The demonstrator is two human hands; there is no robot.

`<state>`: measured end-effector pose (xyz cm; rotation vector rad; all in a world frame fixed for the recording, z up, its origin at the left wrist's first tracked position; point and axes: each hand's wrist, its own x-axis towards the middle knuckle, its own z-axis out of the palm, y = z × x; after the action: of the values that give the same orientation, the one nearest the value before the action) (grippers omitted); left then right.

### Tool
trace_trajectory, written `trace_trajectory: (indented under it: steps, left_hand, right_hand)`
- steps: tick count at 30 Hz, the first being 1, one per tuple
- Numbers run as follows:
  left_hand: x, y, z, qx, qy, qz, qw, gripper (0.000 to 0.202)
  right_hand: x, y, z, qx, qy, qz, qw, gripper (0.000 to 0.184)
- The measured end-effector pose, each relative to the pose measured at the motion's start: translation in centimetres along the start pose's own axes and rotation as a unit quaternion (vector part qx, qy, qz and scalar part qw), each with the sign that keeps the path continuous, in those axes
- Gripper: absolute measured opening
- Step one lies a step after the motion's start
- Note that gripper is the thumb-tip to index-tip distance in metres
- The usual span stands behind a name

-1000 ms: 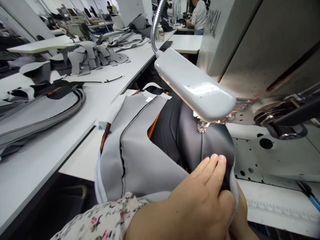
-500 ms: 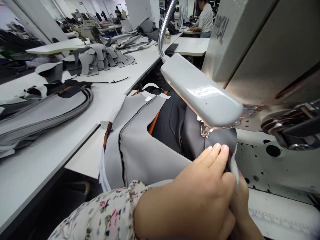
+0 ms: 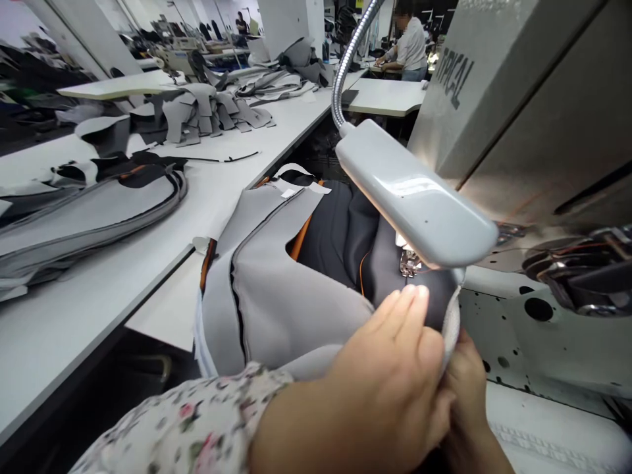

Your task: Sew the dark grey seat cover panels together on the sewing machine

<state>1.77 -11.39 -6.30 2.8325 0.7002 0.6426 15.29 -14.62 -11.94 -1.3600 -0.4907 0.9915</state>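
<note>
A grey and black seat cover (image 3: 291, 309) with orange strips lies bunched at the sewing machine (image 3: 474, 125). Its dark padded part passes beneath the presser foot (image 3: 409, 263). My left hand (image 3: 390, 368), in a floral sleeve, grips this dark part just in front of the foot, fingers together and pressed on top. Close by on the right, my right hand (image 3: 467, 382) holds the pale edge of the cover from the side and below. My left hand and the fabric partly hide its fingers.
A lamp head (image 3: 419, 197) on a bendable neck hangs over the needle area. On the long white table (image 3: 217, 178) lie another cover (image 3: 89, 217) and a heap of grey cut pieces (image 3: 197, 112). A person (image 3: 412, 46) stands working at the back.
Both hands and the edge of the dark fabric have shifted slightly left in the picture. My view has moved a little, so the lamp and machine appear farther right and lower.
</note>
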Motion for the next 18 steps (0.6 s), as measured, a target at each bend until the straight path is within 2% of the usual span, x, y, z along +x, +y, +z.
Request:
trace_trajectory:
  steps: [3,6,9,12,18]
  left_hand:
    - [-1.7,0.5,-0.8,0.003,0.02,-0.027,0.999,0.057]
    - [-1.7,0.7,-1.3,0.018,0.016,0.011,1.0,0.049]
    - [-1.0,0.7,-1.4,0.028,0.023,0.031,0.999,0.041]
    - [-0.7,0.5,-1.3,-0.007,0.038,0.019,0.999,0.039]
    - [0.4,-0.3,-1.5,-0.073,0.007,-0.001,0.997,0.038]
  right_hand:
    - [-1.8,0.0,-0.3,-0.002,-0.029,0.049,0.998,0.045]
    - [-2.8,0.0,-0.4,-0.032,-0.029,0.036,0.998,0.036]
    - [-2.9,-0.2,-0.2,-0.058,0.013,0.001,0.998,0.034]
    - [-2.6,-0.2,0.3,-0.059,0.063,-0.004,0.996,0.036]
    - [-1.7,-0.6,1.1,-0.033,0.085,-0.004,0.996,0.037]
